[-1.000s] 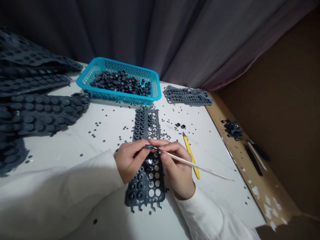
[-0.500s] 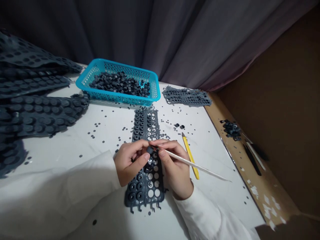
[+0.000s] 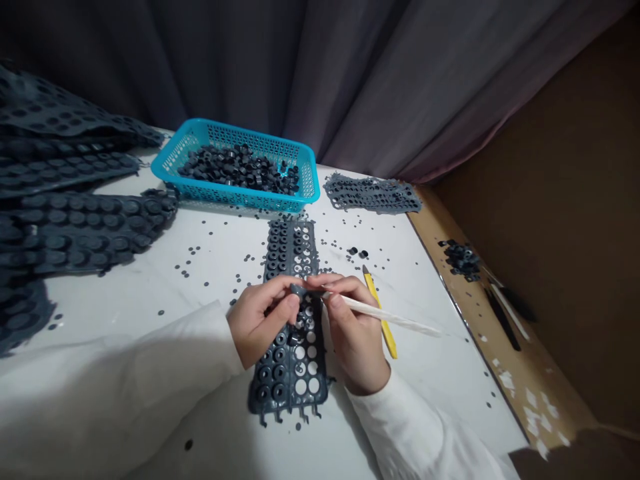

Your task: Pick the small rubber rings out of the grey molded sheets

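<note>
A small grey rubber ring [image 3: 299, 291] sits pinched at the fingertips just above the middle of a dark grey moulded rubber sheet [image 3: 293, 373], which lies lengthwise on the white table [image 3: 125, 283]. The fingers of the left hand [image 3: 263, 323] are closed on the ring, with the thumb pressing from the near side. The fingers of the right hand [image 3: 356, 340] are curled firmly around a thin white stick [image 3: 385, 317], whose tip is hidden against the ring and the left fingertips. Many sockets in the sheet hold rings, while others show as plain round holes.

A turquoise plastic basket [image 3: 170, 160] full of similar rings stands beyond the sheet. A yellow pen-shaped tool [image 3: 380, 320] lies just right of the sheet, partly behind the right hand. Loose small dark discs [image 3: 200, 257] are scattered over the table.

The ring is tiny and held only at the fingertips, so a slip of the pinch could flick it among those discs, where it would be hard to pick out. Too much pressure from the stick could tear the thin webbing between the holes or jab the left fingers.

Compared with the earlier frame, the stick has swung flatter across the table, its far end no longer reaching as low. The ring sits slightly higher, and the right hand has drawn closer to it.
</note>
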`<state>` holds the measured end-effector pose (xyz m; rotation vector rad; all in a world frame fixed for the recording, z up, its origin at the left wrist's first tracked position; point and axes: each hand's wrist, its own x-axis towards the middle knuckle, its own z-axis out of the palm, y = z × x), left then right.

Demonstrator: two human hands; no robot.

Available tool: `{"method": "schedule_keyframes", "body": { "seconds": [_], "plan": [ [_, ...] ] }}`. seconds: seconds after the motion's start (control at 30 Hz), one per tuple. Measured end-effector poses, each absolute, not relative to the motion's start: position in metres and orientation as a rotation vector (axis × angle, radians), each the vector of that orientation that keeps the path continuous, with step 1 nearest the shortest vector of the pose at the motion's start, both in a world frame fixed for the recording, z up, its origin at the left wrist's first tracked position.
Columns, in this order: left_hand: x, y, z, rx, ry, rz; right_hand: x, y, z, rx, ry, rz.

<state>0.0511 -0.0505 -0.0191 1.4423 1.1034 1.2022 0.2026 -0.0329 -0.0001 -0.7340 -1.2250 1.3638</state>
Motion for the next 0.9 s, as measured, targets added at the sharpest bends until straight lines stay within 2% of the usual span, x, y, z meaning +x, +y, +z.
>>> {"method": "schedule_keyframes", "body": {
  "seconds": [0.2,0.47,0.9],
  "plan": [
    [0.0563,-0.0444,-0.0209,1.095,0.974,1.207,0.2022,-0.0314,0.0009,-0.819,-1.31,1.239],
    [0.0573,-0.0403,-0.0201,1.036,1.013,1.193,0.2051,-0.0269,0.0022,-0.832,-1.415,1.198],
    [0.0559,-0.0418,-0.0185,1.147,1.059,1.151,0.2056,-0.0247,0.0016,-0.797,-1.337,1.397]
  ]
}}
